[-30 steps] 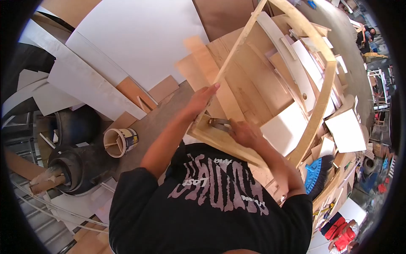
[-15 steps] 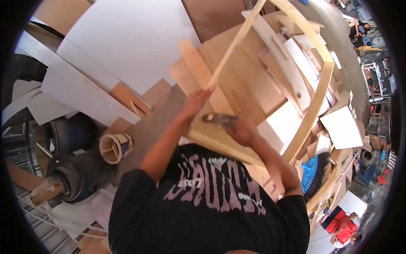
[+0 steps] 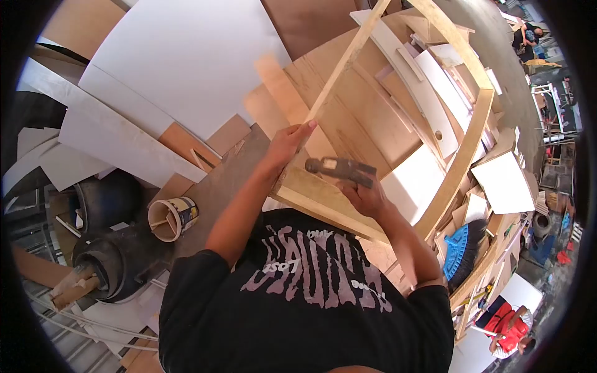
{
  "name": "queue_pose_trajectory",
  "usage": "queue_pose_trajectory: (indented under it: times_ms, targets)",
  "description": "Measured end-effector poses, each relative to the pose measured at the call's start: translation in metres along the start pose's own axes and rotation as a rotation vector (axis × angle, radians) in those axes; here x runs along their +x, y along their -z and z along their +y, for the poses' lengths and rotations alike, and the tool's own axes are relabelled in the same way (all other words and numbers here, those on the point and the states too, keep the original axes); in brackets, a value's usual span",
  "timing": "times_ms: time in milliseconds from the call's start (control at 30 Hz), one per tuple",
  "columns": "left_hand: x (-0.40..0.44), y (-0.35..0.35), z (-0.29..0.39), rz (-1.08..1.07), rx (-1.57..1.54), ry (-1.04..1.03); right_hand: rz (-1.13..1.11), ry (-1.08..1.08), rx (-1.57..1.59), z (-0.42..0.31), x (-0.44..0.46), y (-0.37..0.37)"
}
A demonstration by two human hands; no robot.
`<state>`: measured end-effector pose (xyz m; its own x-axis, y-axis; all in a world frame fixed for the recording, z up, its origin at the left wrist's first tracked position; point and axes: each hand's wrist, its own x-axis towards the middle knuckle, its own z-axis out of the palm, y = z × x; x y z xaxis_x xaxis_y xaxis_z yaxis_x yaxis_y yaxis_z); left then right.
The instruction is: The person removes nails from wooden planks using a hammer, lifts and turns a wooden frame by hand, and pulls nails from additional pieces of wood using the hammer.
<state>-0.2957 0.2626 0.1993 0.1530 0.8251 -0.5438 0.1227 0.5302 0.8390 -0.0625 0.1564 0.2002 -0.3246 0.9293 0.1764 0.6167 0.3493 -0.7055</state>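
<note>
A frame of pale wooden strips (image 3: 456, 156) stands in front of me, its near end bar (image 3: 329, 214) close to my chest. My left hand (image 3: 290, 148) is closed around the left strip (image 3: 337, 79), near the corner with that end bar. In my right hand (image 3: 365, 198) is a hammer (image 3: 339, 168), held above the end bar inside the frame. Its dark head lies crosswise, the round face pointing left toward the corner and apart from the wood. My fist hides most of the handle. No nail can be made out.
White panels (image 3: 186, 56) and board offcuts lean at the left. Scrap boards (image 3: 410, 81) lie beyond the frame. A bucket (image 3: 165, 221) stands left, near a black machine (image 3: 121, 267). A blue broom head (image 3: 457, 252) is at the right. Two other people (image 3: 527, 40) are farther off at the right.
The hammer has shifted right and turned a little, its head farther from the end bar's corner. My right hand has moved slightly right. My left hand stays on the strip.
</note>
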Motion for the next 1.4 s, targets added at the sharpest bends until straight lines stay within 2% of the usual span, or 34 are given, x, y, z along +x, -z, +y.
queue_pose_trajectory:
  times_ms: [67,100,133,200,233,267,300,333,400,467,533,600,667,700,767,800,867,900,933,967,1000,1033,1067,1133,1200,1233,1300,1400]
  targets:
    - [-0.002,-0.002,0.012,-0.031,0.026,-0.061,-0.193,0.015,0.173,0.005,-0.007,-0.006]
    - [0.001,0.0,0.007,-0.032,0.029,-0.055,-0.569,-0.197,-0.051,0.007,-0.001,-0.006]
    - [0.01,0.002,0.0,-0.025,0.038,-0.066,-0.569,-0.195,-0.051,0.008,0.006,-0.005]
    - [0.012,0.004,-0.004,-0.027,0.058,-0.074,-0.66,-0.383,-0.217,-0.001,0.017,0.0]
    - [0.015,0.002,-0.001,0.027,0.08,-0.066,-0.647,-0.374,-0.23,0.003,0.027,0.009]
    - [0.004,0.001,-0.007,0.075,0.104,-0.016,-0.5,-0.357,-0.135,-0.001,0.021,0.016]
    - [-0.006,0.0,-0.009,0.072,0.101,0.005,-0.353,-0.34,-0.043,-0.004,0.013,0.019]
    - [-0.003,0.002,0.0,0.028,0.069,0.024,-0.346,-0.332,-0.052,0.001,0.011,0.02]
    - [-0.003,0.0,0.017,-0.021,0.038,0.043,-0.102,0.008,0.099,0.004,-0.002,0.015]
    - [-0.008,-0.001,0.024,-0.084,0.04,0.02,-0.146,0.055,0.167,0.002,-0.003,0.004]
    - [-0.002,0.001,0.013,-0.069,0.023,0.023,-0.721,-0.389,-0.25,-0.006,0.012,-0.009]
    - [0.01,0.004,0.003,-0.059,0.014,0.01,-0.612,-0.347,-0.204,0.016,0.013,-0.016]
    - [0.011,0.003,-0.016,0.062,0.136,0.026,-0.323,-0.299,-0.142,0.009,0.008,-0.009]
    - [0.0,0.003,-0.017,0.057,0.135,0.049,-0.338,-0.314,-0.133,-0.002,-0.001,-0.005]
    - [0.004,0.001,0.01,-0.029,0.093,0.038,-0.015,-0.048,0.104,-0.01,0.004,0.009]
    - [0.003,-0.002,0.013,-0.032,0.092,0.036,-0.013,-0.049,0.101,-0.005,-0.003,0.005]
    - [0.001,-0.006,0.015,-0.025,0.025,-0.077,-0.171,-0.056,0.114,0.008,-0.018,-0.015]
    - [0.002,-0.003,0.01,-0.023,0.027,-0.078,-0.682,-0.448,-0.2,-0.009,0.001,-0.009]
    - [0.005,0.001,0.0,-0.031,0.066,-0.016,-0.679,-0.448,-0.196,-0.005,-0.005,-0.015]
    - [0.007,0.005,-0.006,-0.04,0.108,0.045,-0.573,-0.396,-0.222,0.002,-0.013,-0.024]
    - [0.02,0.004,-0.002,-0.039,0.109,0.014,-0.449,-0.327,-0.268,0.016,-0.006,-0.026]
    - [0.023,0.001,-0.005,0.007,0.098,-0.007,-0.446,-0.329,-0.274,0.013,0.005,-0.014]
    - [0.008,-0.001,-0.02,0.048,0.089,0.02,-0.301,-0.293,-0.097,-0.002,0.0,-0.003]
    - [0.004,-0.003,0.005,0.011,0.052,0.035,-0.128,-0.214,0.05,-0.003,0.006,0.003]
    - [0.004,-0.003,0.002,-0.014,0.035,-0.03,0.052,0.047,0.127,-0.003,-0.01,-0.007]
    - [0.004,-0.004,0.004,-0.016,0.037,-0.033,0.056,0.047,0.125,-0.002,-0.011,-0.012]
    - [-0.001,-0.007,0.009,-0.044,0.038,0.002,-0.636,-0.448,-0.098,-0.005,-0.01,-0.022]
    - [0.006,-0.001,-0.019,0.009,0.101,0.032,-0.611,-0.507,-0.139,-0.004,0.005,-0.019]
